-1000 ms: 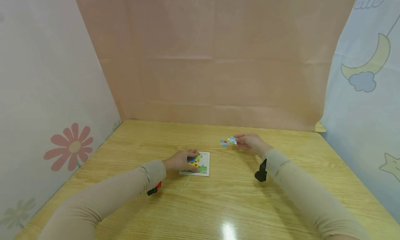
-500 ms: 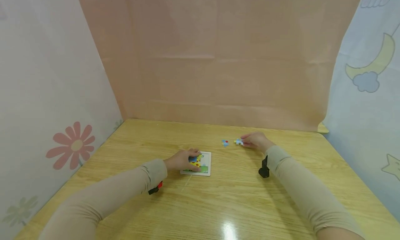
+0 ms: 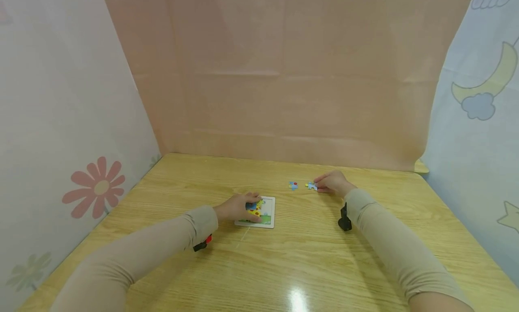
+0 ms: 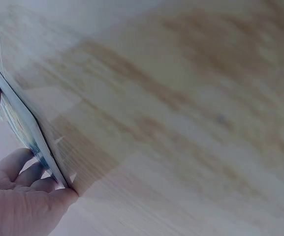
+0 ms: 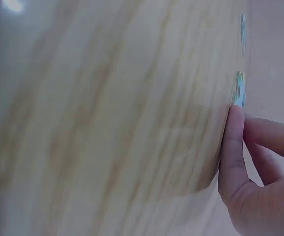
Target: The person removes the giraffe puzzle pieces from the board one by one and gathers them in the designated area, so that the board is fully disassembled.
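My left hand (image 3: 239,207) holds a small white-framed jigsaw puzzle board (image 3: 272,213) on the table, thumb over the near side and fingers over the far side. Its giraffe picture, yellow with red spots above green, is partly hidden by the hand. In the left wrist view, curled fingers (image 4: 14,164) meet the board's pale edge (image 4: 21,110). My right hand (image 3: 333,182) pinches a light blue puzzle piece (image 3: 311,185) with a yellow tab, low at the tabletop. Left of it lies another blue puzzle piece (image 3: 293,185) with a red spot.
The wooden table (image 3: 284,258) runs back to a brown paper backdrop (image 3: 284,100). Pale printed sheets stand at the left (image 3: 61,122) and right (image 3: 466,145). Dark wrist devices hang below both forearms, close above the table.
My right hand has shifted a little to the right and turned the pinched puzzle piece, away from the other piece. The left hand stays on the puzzle board; the head view shifts slightly.
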`<move>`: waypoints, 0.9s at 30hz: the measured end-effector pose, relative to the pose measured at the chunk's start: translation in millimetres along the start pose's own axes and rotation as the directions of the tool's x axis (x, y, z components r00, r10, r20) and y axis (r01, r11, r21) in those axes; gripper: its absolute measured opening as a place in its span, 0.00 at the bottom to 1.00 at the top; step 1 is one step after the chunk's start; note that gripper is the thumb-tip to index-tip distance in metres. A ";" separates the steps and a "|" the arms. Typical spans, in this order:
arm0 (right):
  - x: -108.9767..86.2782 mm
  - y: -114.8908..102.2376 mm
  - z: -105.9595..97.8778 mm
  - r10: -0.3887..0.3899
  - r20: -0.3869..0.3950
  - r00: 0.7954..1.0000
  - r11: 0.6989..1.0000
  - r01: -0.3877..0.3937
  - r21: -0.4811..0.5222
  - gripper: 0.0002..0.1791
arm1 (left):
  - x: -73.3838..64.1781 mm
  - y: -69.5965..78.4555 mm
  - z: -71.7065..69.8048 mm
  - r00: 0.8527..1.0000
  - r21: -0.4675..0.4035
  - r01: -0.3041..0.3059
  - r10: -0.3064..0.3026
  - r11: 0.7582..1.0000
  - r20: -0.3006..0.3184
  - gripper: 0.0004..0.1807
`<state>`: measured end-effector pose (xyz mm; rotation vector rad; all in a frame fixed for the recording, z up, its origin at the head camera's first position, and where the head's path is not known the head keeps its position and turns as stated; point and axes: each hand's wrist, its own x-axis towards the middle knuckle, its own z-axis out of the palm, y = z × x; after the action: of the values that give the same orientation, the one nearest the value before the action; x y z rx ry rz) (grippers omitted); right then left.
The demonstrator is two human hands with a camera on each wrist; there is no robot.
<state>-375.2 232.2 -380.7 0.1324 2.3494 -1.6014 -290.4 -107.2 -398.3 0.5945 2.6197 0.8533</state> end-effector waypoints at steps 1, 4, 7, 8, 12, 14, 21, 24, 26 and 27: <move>0.7 0.2 0.3 0.000 -0.004 1.000 1.000 0.000 -0.007 0.20 | 0.2 -0.1 0.0 1.000 -0.001 -0.001 0.001 1.000 -0.001 0.45; 0.9 -0.3 1.4 0.002 -0.010 1.000 1.000 -0.002 -0.010 0.19 | 0.6 -0.7 0.0 1.000 0.001 -0.001 0.001 1.000 -0.003 0.45; -1.7 -2.0 1.8 0.000 0.000 1.000 1.000 0.000 -0.010 0.20 | 0.8 -1.1 -0.1 1.000 0.003 -0.004 0.004 1.000 -0.006 0.45; -1.8 -1.9 1.8 0.003 0.001 1.000 1.000 -0.003 -0.006 0.20 | 0.9 -1.3 -0.1 1.000 0.005 -0.005 0.005 1.000 -0.006 0.45; -3.2 -1.4 1.1 0.000 0.018 1.000 1.000 0.000 -0.008 0.22 | -0.6 -1.1 -0.7 1.000 0.008 -0.004 0.004 1.000 -0.002 0.45; -3.2 -0.2 1.0 -0.010 0.029 1.000 1.000 0.011 -0.008 0.23 | -1.2 -0.5 -0.7 1.000 0.013 -0.001 0.001 1.000 -0.001 0.45; 0.4 2.0 3.0 -0.046 0.014 0.999 0.999 0.046 0.001 0.23 | -0.2 -1.6 -0.5 1.000 0.010 -0.012 0.012 1.000 -0.011 0.45; 1.9 3.0 2.9 -0.049 0.006 0.999 0.999 0.049 -0.009 0.22 | 0.9 -2.6 0.0 1.000 0.013 -0.016 0.016 1.000 -0.010 0.45; 1.8 3.3 2.6 -0.051 0.004 0.999 0.999 0.051 -0.014 0.22 | 1.2 -2.6 0.2 1.000 0.013 -0.017 0.017 1.000 -0.009 0.45; 1.4 3.4 2.7 -0.048 -0.004 0.999 0.999 0.048 -0.015 0.21 | 1.3 -2.5 0.2 1.000 0.010 -0.018 0.018 1.000 -0.009 0.45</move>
<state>-375.2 230.9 -385.1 0.0762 2.3843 -1.6066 -292.1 -108.3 -400.3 0.6195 2.6318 0.8504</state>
